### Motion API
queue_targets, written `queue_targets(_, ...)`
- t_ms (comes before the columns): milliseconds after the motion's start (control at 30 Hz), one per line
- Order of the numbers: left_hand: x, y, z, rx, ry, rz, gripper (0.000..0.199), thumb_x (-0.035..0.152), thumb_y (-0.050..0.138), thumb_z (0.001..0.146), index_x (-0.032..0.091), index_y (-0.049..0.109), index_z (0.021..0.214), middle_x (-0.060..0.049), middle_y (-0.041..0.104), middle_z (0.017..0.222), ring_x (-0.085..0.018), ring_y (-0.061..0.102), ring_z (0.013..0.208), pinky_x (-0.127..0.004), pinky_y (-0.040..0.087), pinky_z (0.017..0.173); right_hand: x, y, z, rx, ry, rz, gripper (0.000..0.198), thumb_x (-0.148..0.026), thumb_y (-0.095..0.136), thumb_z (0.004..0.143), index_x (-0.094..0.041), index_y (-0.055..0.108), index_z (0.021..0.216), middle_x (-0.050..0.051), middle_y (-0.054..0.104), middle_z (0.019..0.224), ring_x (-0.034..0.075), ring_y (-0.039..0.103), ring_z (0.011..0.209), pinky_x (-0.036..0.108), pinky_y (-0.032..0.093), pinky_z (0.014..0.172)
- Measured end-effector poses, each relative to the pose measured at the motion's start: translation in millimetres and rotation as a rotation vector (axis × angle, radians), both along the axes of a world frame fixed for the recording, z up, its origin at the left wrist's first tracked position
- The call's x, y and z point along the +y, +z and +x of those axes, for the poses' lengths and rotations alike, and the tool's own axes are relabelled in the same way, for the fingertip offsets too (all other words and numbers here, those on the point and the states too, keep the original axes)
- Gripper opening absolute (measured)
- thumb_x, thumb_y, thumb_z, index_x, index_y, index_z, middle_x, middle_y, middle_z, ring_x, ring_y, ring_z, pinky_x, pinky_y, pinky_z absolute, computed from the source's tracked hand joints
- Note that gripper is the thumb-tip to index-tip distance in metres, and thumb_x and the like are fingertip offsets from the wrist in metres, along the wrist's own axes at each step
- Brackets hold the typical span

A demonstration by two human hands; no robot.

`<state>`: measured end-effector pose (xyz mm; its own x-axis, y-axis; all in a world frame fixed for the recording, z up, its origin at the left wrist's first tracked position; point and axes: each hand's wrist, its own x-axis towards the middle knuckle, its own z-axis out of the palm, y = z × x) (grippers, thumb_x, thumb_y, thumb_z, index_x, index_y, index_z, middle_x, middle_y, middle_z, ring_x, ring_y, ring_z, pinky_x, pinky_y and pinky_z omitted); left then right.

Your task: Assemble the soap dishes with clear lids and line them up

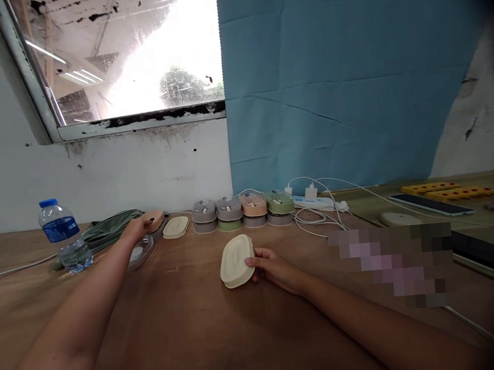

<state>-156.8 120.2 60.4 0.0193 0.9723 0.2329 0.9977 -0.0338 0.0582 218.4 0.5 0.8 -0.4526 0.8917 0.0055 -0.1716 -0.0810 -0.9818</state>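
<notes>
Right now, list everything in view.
Boxes: 4, grey, green, peach, by wall
Trays: 2, cream, middle
Peach piece: 1, peach, left
Lid: 1, clear, left
Bottle: 1, clear, left
Bag: 1, green, left
Power strip: 1, white, right
Cables: several, white, both sides
Phone: 1, dark, right
Bars: several, yellow, right
Slab: 1, black, right
Window: 1, grey frame, left
Sheet: 1, blue, wall
Table: 1, brown, below
Left hand: 1, bare, at peach piece
Right hand: 1, bare, holding tray
</notes>
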Motion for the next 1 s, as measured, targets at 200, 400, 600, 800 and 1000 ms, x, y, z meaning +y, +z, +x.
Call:
queue_targets(200, 8, -4.1, -2, 0.010, 0.013, -0.033, 0.042, 0.023, 0.047, 0.068, 0.016, 0.061, 0.108, -0.009, 0.063, 0.106, -0.026, 0.056, 0.096, -0.024, 0.038, 0.069, 0, 1, -1, -0.010, -0.003, -0.008, 0.026, -0.032, 0.071, 0.060, -0.014, 0.057, 0.073, -0.002, 0.058, 0.063, 0.007, 0.049, 0.049, 0.021, 0.039, 0.050)
queue_targets(400, 14, -5.3, -7, 0.037, 0.071, -0.049, 0.045, 0.026, 0.050, 0.066, 0.021, 0.060, 0.109, -0.004, 0.064, 0.106, -0.023, 0.055, 0.098, -0.021, 0.040, 0.071, 0, 1, 0, 0.000, 0.006, -0.004, 0.028, -0.032, 0.071, 0.060, -0.013, 0.056, 0.074, -0.001, 0.058, 0.063, 0.007, 0.050, 0.049, 0.021, 0.040, 0.050)
queue_targets(600, 12, -4.4, -6, 0.069, 0.078, -0.073, 0.044, 0.028, 0.048, 0.067, 0.022, 0.060, 0.109, -0.004, 0.064, 0.105, -0.024, 0.056, 0.097, -0.022, 0.040, 0.072, 1, 0, 0, -0.003, 0.004, -0.009, 0.027, -0.031, 0.070, 0.061, -0.013, 0.055, 0.073, -0.001, 0.058, 0.064, 0.007, 0.051, 0.050, 0.020, 0.041, 0.051)
queue_targets(800, 6, -3.1, -3, 0.093, 0.004, -0.076, 0.039, 0.027, 0.043, 0.069, 0.020, 0.065, 0.101, -0.006, 0.066, 0.098, -0.024, 0.057, 0.091, -0.024, 0.040, 0.069, 0, 2, -1, -0.004, 0.007, -0.010, 0.027, -0.031, 0.070, 0.062, -0.013, 0.055, 0.074, -0.001, 0.058, 0.064, 0.006, 0.050, 0.049, 0.020, 0.040, 0.051)
queue_targets(1000, 2, -2.7, -2, 0.104, -0.070, -0.027, 0.038, 0.027, 0.038, 0.074, 0.018, 0.065, 0.098, -0.008, 0.066, 0.091, -0.022, 0.058, 0.080, -0.024, 0.037, 0.064, 1, 1, 0, -0.005, 0.013, -0.009, 0.028, -0.032, 0.070, 0.062, -0.012, 0.055, 0.075, -0.002, 0.057, 0.063, 0.006, 0.050, 0.049, 0.021, 0.039, 0.051)
